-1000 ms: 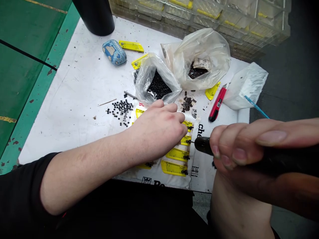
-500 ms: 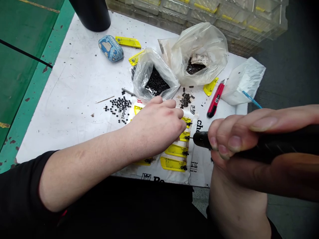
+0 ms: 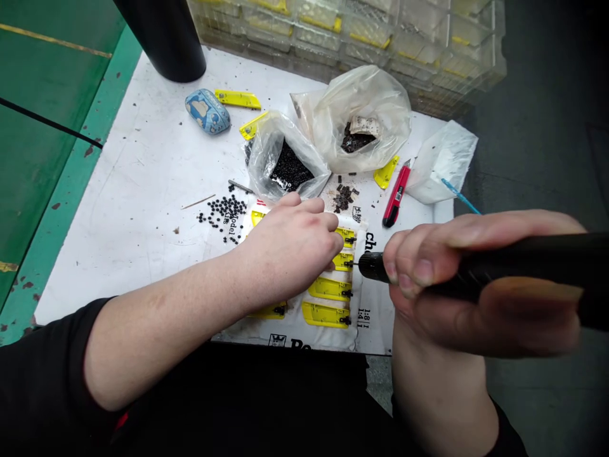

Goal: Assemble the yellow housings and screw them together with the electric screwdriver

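White counter (image 3: 118,209): the right grip (image 3: 428,263) is clamped around a black driver (image 3: 523,257), its bit (image 3: 356,264) at a yellow piece (image 3: 343,261) beside the left grip (image 3: 299,247), whose closure cannot be told, fingertips being hidden.

Two hands (image 3: 299,244), one screwdriver (image 3: 373,265), at least eight yellow parts (image 3: 326,313), one utility knife (image 3: 396,195), two bags (image 3: 361,89) of black pieces (image 3: 291,168)

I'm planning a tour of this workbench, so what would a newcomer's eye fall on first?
Probably the black tool in the right hand, large in the right foreground, its thin tip pointing at the bright yellow parts. These lie near the table's front edge, some partly hidden by the left hand. Next might come the red cutter, lying to the right of two open plastic bags.
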